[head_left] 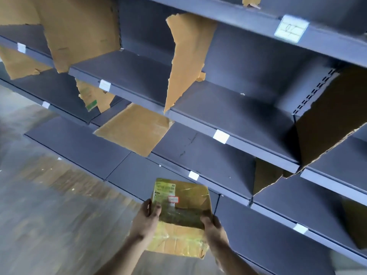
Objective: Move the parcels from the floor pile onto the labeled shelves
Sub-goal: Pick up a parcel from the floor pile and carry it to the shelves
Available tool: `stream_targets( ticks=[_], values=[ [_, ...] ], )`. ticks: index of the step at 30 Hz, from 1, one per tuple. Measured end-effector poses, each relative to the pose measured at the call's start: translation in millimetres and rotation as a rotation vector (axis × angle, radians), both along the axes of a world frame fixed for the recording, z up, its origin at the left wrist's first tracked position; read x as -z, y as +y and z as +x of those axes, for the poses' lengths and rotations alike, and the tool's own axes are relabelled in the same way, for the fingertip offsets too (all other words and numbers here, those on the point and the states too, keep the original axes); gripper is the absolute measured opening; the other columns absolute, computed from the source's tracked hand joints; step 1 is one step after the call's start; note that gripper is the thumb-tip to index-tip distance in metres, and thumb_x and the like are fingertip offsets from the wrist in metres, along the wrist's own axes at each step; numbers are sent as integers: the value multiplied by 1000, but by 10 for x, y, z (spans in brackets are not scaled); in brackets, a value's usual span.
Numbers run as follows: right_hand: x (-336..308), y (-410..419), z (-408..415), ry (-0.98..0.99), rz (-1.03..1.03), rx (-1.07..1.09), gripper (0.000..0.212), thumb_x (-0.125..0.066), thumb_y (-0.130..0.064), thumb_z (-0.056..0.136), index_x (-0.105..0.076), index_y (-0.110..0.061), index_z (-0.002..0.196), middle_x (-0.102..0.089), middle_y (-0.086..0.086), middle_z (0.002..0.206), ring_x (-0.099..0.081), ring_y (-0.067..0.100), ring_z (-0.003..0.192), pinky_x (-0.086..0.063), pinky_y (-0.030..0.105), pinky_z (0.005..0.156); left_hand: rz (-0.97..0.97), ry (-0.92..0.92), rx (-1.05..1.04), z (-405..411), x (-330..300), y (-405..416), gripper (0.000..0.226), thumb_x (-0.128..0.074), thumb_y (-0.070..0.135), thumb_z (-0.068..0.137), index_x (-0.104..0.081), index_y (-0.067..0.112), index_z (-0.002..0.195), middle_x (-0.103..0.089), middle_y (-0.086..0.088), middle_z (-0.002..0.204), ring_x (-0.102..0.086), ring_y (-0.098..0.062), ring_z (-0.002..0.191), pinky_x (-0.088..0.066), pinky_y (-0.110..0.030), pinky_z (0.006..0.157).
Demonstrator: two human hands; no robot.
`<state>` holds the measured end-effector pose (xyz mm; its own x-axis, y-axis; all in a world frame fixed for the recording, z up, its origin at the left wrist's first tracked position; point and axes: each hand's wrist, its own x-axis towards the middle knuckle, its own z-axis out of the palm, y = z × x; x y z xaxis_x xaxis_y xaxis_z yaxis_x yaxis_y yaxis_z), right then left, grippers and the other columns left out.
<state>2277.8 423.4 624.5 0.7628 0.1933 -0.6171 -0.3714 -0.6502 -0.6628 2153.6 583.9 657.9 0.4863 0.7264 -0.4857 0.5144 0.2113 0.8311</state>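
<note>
Nearest, the left hand [148,217] and right hand [213,227] each grip a side of one taped parcel [180,211], label side up, probably so it can be read. It hangs in the air in front of a low shelf [278,251]. Beyond, the grey shelves [228,116] hold only cardboard dividers [184,62]. A far tag [291,28] is too blurred to read.

a parcel sorting or storage room: rows of dark metal shelves [228,108] with white labels [220,136] on their front edges, torn cardboard dividers [184,62] between bays, and a bare grey floor [39,215].
</note>
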Motion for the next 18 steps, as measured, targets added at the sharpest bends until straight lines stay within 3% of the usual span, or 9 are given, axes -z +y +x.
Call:
stream_targets(
  ticks=[2,5,8,13,18],
  values=[
    [-103,124,-41,10,-2,11,63,-49,-65,77,-56,-28,128,-72,1,110,-69,25,98,-57,49,93,30,18,51,68,77,152,11,-54,31,100,-53,28,110,-65,4,102,-65,-27,102,-46,-32,79],
    [-165,293,-92,-13,-4,50,35,-55,-43,97,-60,-24,126,-71,3,109,-68,25,98,-56,46,92,73,55,86,143,281,346,19,-54,33,100,-56,22,115,-63,1,99,-64,-30,99,-41,-31,74],
    [9,386,-121,-26,12,91,34,-56,-43,96,-61,-23,123,-71,5,108,-67,26,97,-54,42,87,111,81,125,197,544,496,29,-53,39,99,-56,23,124,-62,1,102,-64,-32,100,-44,-32,74],
    [427,364,-241,-22,45,161,30,-56,-41,95,-63,-20,115,-70,3,99,-65,23,88,-51,37,79,150,73,168,205,902,540,28,-51,42,99,-58,25,121,-65,0,103,-61,-27,92,-45,-32,75],
    [818,234,-273,-47,70,186,31,-60,-47,90,-64,-23,109,-71,-2,95,-66,21,88,-53,40,85,178,67,223,192,1230,469,22,-52,43,99,-56,33,118,-64,4,99,-60,-22,89,-39,-30,69]
  ],
)
